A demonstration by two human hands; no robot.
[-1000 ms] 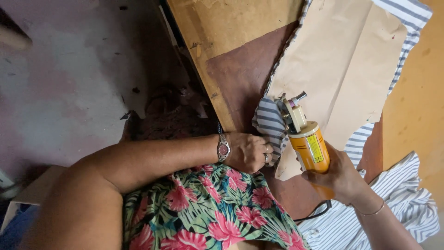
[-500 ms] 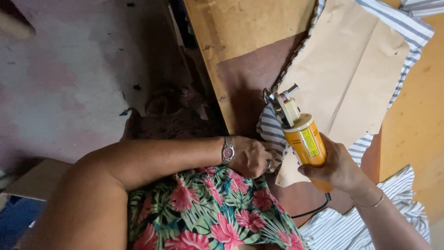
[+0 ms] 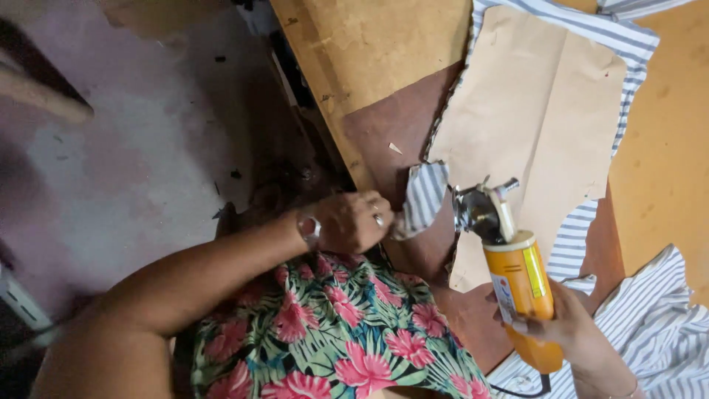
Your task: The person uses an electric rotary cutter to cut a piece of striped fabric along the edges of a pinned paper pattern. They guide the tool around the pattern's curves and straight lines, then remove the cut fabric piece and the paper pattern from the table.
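Observation:
My right hand (image 3: 572,332) grips an orange hand-held electric fabric cutter (image 3: 517,277) with a round metal blade at its upper end, lifted above the table. My left hand (image 3: 354,220), with a wristwatch and a ring, pinches a cut strip of blue-and-white striped fabric (image 3: 423,198) and pulls it toward the table edge. A tan paper pattern (image 3: 539,118) lies on the striped fabric (image 3: 635,44) spread over the wooden table (image 3: 384,52). The blade sits just above the pattern's lower left edge.
More striped fabric (image 3: 665,325) is bunched at the lower right. A darker brown board patch (image 3: 399,125) shows beside the pattern. The concrete floor (image 3: 125,148) lies left of the table edge. My floral-print clothing (image 3: 332,332) fills the lower middle.
My left hand has pulled a strip of striped fabric away from the pattern toward the table edge. The cutter has shifted slightly down and right in my right hand.

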